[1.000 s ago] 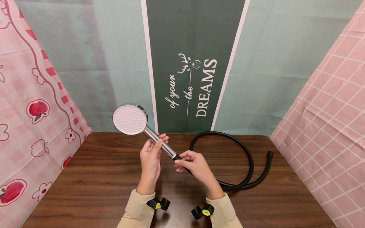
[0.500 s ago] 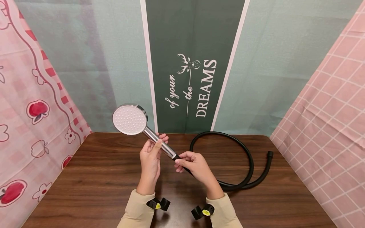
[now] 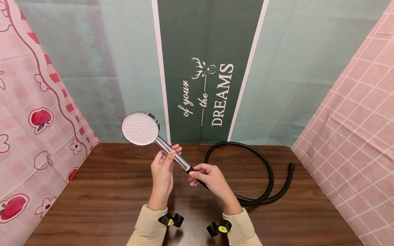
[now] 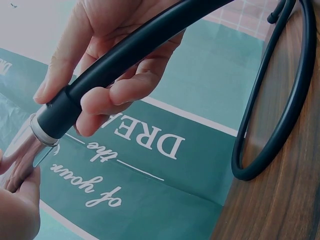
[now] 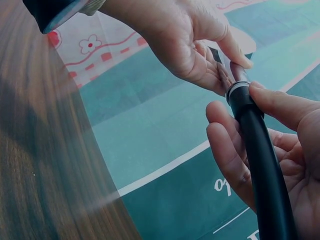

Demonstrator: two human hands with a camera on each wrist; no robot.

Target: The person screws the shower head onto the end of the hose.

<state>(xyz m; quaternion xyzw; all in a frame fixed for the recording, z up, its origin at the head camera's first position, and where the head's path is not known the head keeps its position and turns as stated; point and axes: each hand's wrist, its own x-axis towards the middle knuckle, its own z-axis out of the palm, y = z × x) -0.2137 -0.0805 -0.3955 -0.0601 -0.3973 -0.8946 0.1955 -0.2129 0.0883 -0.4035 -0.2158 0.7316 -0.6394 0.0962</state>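
Observation:
A shower head (image 3: 140,129) with a round white spray face and chrome handle is held tilted above the table, its face to the upper left. My left hand (image 3: 162,172) grips the chrome handle between thumb and fingers. At the handle's lower end sits the black end fitting of a shower hose (image 4: 59,112), against a pale ring. My right hand (image 3: 212,177) pinches that fitting, thumb on one side and curled fingers on the other, as the right wrist view also shows. Whether the threads are engaged inside the fitting is hidden.
The rest of the black hose loops over the wooden table (image 3: 117,191) to the right, its free end fitting (image 3: 291,166) near the right edge. Printed cloths hang behind and at both sides. Each wrist carries a small black camera (image 3: 170,220).
The right thumb has shifted very slightly on the hose fitting. Shower head, left hand and hose look the same as before.

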